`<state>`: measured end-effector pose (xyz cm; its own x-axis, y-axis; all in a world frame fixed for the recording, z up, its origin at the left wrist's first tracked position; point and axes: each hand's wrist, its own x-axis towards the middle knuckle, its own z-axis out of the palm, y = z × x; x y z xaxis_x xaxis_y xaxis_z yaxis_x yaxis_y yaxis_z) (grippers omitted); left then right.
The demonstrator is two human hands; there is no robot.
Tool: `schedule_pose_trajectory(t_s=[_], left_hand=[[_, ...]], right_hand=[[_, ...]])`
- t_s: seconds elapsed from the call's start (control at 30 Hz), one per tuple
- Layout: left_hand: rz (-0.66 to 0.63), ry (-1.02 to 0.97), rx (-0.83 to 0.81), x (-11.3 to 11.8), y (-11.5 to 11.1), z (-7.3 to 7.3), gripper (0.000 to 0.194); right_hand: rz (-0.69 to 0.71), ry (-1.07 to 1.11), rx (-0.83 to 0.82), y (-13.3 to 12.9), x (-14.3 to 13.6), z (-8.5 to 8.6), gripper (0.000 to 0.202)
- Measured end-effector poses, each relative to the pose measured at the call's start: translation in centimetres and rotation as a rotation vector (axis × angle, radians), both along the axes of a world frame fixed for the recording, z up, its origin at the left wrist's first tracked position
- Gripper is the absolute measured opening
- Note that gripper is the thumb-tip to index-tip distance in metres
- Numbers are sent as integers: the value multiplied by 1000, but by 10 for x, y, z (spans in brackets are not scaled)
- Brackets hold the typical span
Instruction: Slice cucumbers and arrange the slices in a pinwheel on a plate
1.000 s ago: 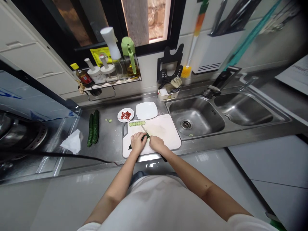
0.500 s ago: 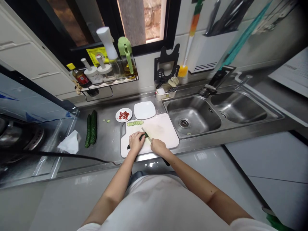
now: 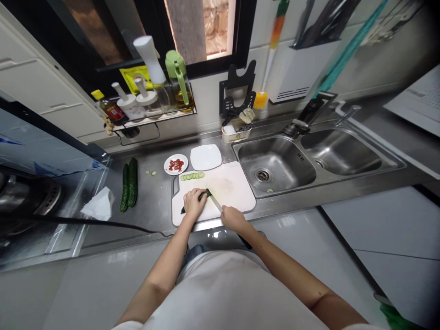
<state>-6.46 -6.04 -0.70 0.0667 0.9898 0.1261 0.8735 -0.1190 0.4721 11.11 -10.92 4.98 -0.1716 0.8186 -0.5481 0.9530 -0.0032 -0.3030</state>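
At the steel counter [image 3: 151, 192], head view, clock centred on the cutting board [image 3: 237, 188]. Left hand [image 3: 194, 202], toward 8: fingers curled down over a dark green cucumber piece [image 3: 201, 197] lying on the board, seemingly to stop it rolling; dark tip pokes out beyond the hand. Right hand [image 3: 234, 219], toward 4–5: closed round the knife [image 3: 216, 203], handle mostly hidden; blade angled up-left, meeting the piece's far end. Slices [image 3: 192, 176] overlap in a row at 10, probably parked out of the blade's way. Small plate [image 3: 167, 167] of red bits beyond them, also 10; square plate [image 3: 206, 157] at 12, both likely for easy reach. Whole cucumbers [image 3: 129, 185] at 9, well apart. Edges: board's near side close to counter front, little margin at 6; sink [image 3: 295, 160] just beside at 2–3. Bare board from 1 to 3 gives the knife room.
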Motion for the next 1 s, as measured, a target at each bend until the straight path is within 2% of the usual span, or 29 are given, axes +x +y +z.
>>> schedule_pose_trajectory(t_s=[0.2, 0.6, 0.73, 0.83, 0.93, 1.0], left_hand=[[9, 12, 7, 2, -2, 0, 24], [-18, 7, 1, 0, 1, -1, 25], [-16, -105, 48, -2, 2, -7, 29], [66, -250, 118, -3, 3, -7, 38], [154, -343, 188, -3, 7, 0, 41], [153, -381, 201, -3, 12, 8, 38]], right_hand=[[-22, 26, -5, 3, 1, 1, 30], [-10, 33, 84, 31, -14, -7, 33], [28, 24, 134, 30, -7, -7, 31], [80, -35, 179, 26, 3, -4, 31], [101, -139, 188, 24, 15, 1, 32], [100, -186, 216, 24, 23, 4, 33]])
